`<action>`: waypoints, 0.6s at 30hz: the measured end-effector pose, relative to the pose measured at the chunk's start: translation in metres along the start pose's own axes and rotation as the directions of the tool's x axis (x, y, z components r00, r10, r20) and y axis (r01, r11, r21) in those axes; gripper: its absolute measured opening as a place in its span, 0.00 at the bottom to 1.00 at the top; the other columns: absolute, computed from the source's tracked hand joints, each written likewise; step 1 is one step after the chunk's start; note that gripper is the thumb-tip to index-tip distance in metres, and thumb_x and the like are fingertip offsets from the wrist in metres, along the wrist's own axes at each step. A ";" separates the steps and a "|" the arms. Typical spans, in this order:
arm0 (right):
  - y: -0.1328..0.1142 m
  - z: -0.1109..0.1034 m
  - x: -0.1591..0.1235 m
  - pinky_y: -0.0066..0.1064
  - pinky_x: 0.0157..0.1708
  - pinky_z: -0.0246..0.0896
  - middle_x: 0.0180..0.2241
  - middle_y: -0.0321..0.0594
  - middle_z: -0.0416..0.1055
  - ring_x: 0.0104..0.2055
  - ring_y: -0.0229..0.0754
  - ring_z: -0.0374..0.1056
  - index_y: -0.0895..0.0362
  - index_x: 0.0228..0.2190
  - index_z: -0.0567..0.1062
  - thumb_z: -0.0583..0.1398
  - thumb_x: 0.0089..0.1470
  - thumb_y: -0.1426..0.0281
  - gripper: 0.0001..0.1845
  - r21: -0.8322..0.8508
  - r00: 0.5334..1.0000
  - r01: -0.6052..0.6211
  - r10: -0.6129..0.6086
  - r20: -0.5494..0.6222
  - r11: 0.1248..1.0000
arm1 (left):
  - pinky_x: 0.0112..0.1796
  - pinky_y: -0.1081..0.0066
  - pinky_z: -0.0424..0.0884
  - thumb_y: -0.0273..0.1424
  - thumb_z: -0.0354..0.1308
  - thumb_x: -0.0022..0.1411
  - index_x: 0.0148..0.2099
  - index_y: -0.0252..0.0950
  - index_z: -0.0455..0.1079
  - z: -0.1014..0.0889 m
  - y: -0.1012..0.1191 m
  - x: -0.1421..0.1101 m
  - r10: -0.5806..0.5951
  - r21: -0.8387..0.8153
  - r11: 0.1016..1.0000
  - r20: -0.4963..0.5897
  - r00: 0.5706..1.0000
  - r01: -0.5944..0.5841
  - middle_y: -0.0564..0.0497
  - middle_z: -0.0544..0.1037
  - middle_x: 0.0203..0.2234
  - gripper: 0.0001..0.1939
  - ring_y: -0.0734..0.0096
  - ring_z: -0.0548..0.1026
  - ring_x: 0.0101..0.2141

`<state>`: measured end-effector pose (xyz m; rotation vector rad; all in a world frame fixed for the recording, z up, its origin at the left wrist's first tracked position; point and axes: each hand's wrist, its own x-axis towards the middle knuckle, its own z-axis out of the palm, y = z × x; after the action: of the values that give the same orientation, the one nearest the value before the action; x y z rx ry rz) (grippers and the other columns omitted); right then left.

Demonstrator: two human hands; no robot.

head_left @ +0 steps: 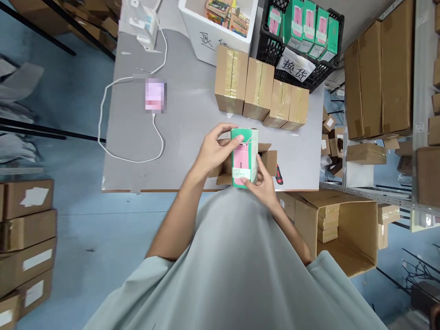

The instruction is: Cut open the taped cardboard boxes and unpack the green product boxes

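Observation:
Between my two hands is a green product box (242, 158) with a pink picture on its front, held upright near the table's front edge. My left hand (220, 146) grips its upper left, thumb on the front face. Lower down, my right hand (263, 183) holds the right side and bottom edge, with the thumb across the front. Behind the green box stands an opened cardboard box (271, 160) with its flaps spread; its inside is mostly hidden. A red and black utility knife (279, 175) lies just to its right.
Several taped cartons (232, 80) stand in a row at the table's back. Behind them are a white bin (213, 41) and a black crate (275, 52) of green boxes. A phone-like blurred item (155, 95) with a white cable lies left. A large open carton (360, 229) stands right, below table level.

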<state>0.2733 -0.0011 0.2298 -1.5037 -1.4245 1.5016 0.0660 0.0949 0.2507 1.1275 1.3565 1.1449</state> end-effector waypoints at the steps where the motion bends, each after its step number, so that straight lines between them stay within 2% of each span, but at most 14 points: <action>1: 0.002 -0.003 0.000 0.48 0.66 0.80 0.73 0.46 0.73 0.67 0.56 0.79 0.44 0.85 0.49 0.74 0.62 0.45 0.65 0.115 0.999 -0.014 0.010 0.036 0.993 | 0.52 0.60 0.84 0.55 0.75 0.62 0.55 0.42 0.79 -0.006 0.001 0.002 0.000 -0.027 1.000 0.047 0.999 0.001 0.44 0.84 0.59 0.28 0.52 0.84 0.56; 4: 0.007 -0.009 -0.002 0.45 0.58 0.84 0.66 0.45 0.80 0.60 0.54 0.83 0.43 0.84 0.53 0.79 0.54 0.43 0.70 0.294 0.992 -0.071 0.037 0.119 0.953 | 0.55 0.57 0.84 0.53 0.78 0.58 0.54 0.43 0.80 -0.019 0.001 0.006 -0.039 -0.066 0.997 0.142 0.989 0.049 0.44 0.86 0.58 0.29 0.50 0.84 0.57; 9: 0.009 -0.010 -0.001 0.47 0.58 0.84 0.62 0.45 0.83 0.61 0.56 0.82 0.44 0.83 0.57 0.81 0.51 0.43 0.70 0.350 0.983 -0.106 0.046 0.175 0.931 | 0.54 0.56 0.85 0.47 0.79 0.54 0.50 0.40 0.82 -0.019 0.002 0.006 -0.074 -0.064 0.995 0.117 0.990 0.082 0.45 0.87 0.54 0.26 0.50 0.85 0.54; 15: 0.004 -0.011 0.000 0.50 0.68 0.78 0.64 0.47 0.82 0.66 0.57 0.79 0.48 0.83 0.59 0.77 0.55 0.38 0.67 0.314 0.986 -0.098 0.050 0.157 0.944 | 0.47 0.59 0.85 0.44 0.76 0.54 0.47 0.40 0.82 -0.012 -0.002 0.007 -0.075 -0.026 0.997 0.047 0.996 0.076 0.46 0.88 0.52 0.22 0.52 0.85 0.50; 18: -0.003 -0.013 0.001 0.48 0.68 0.78 0.71 0.49 0.76 0.72 0.59 0.74 0.49 0.82 0.61 0.73 0.59 0.38 0.62 0.148 0.998 -0.062 0.058 0.030 0.987 | 0.44 0.62 0.84 0.43 0.74 0.56 0.49 0.40 0.81 -0.005 -0.008 0.009 -0.071 0.026 0.997 -0.064 0.995 0.073 0.48 0.87 0.51 0.21 0.56 0.85 0.47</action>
<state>0.2848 0.0040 0.2351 -1.4523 -1.2616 1.6313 0.0594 0.1021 0.2417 1.0611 1.4545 1.1205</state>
